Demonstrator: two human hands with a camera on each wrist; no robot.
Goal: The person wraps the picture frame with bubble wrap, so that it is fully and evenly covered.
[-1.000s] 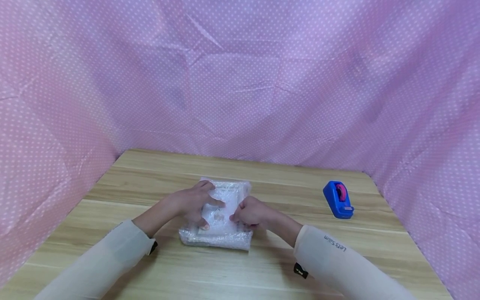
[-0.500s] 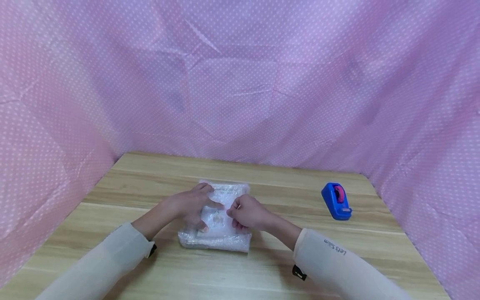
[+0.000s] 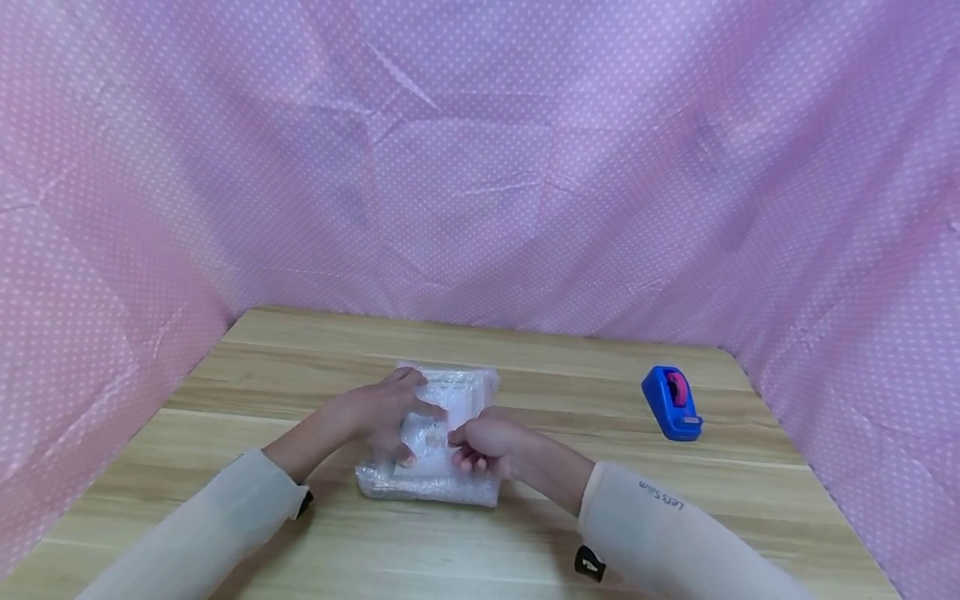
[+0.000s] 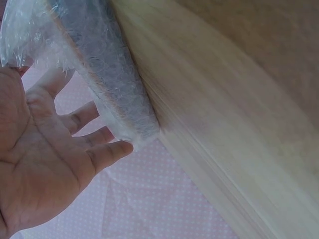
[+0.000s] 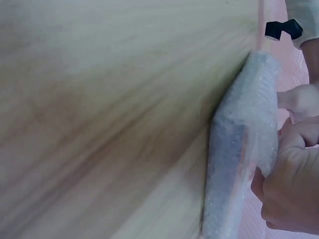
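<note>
A flat, boxy item in clear bubble wrap (image 3: 427, 487) lies on the table; pale framing and faint print show through. My left hand (image 3: 382, 417) rests on its left side with fingers spread, in the left wrist view reaching over the wrapped edge (image 4: 114, 84). At the right part of the wrap, my right hand (image 3: 491, 442) presses down with curled fingers, thumb and index tips close together. A faint pinkish strip (image 3: 453, 422) shows beside those tips, possibly tape. In the right wrist view the bubble wrap (image 5: 249, 104) stands next to the curled right hand (image 5: 294, 174).
A blue tape dispenser (image 3: 672, 404) with a pink roll stands to the right on the wood-grain table (image 3: 570, 375). Pink dotted cloth (image 3: 480, 208) hangs behind and at both sides. Both forearms wear pale sleeves (image 3: 675, 525).
My right hand has shifted slightly left over the wrap, first away from me, then back toward me. My left hand stays in place.
</note>
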